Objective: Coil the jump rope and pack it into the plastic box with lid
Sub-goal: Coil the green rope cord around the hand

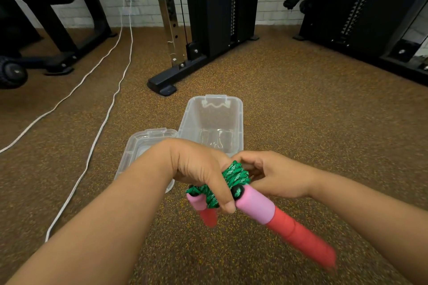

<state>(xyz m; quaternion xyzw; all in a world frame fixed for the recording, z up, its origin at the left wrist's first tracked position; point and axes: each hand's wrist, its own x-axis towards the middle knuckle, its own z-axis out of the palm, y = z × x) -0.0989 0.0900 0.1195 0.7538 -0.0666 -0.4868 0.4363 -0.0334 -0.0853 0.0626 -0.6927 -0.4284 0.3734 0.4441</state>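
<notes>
The jump rope (234, 176) is a green braided cord bundled into a tight coil, with two pink-and-red foam handles (275, 220) sticking out toward me. My left hand (199, 169) grips the coil from the left, thumb across the cord. My right hand (275, 173) pinches the coil from the right, at its top. Both hold it in the air in front of the clear plastic box (192, 113), which stands open on the floor. Its clear lid (139, 146) lies on the floor to the box's left, partly hidden by my left forearm.
Brown speckled rubber floor all around. Two white cables (108, 109) run across the floor at the left. A black gym machine base (164, 85) sits behind the box, with more black equipment at the far left and right.
</notes>
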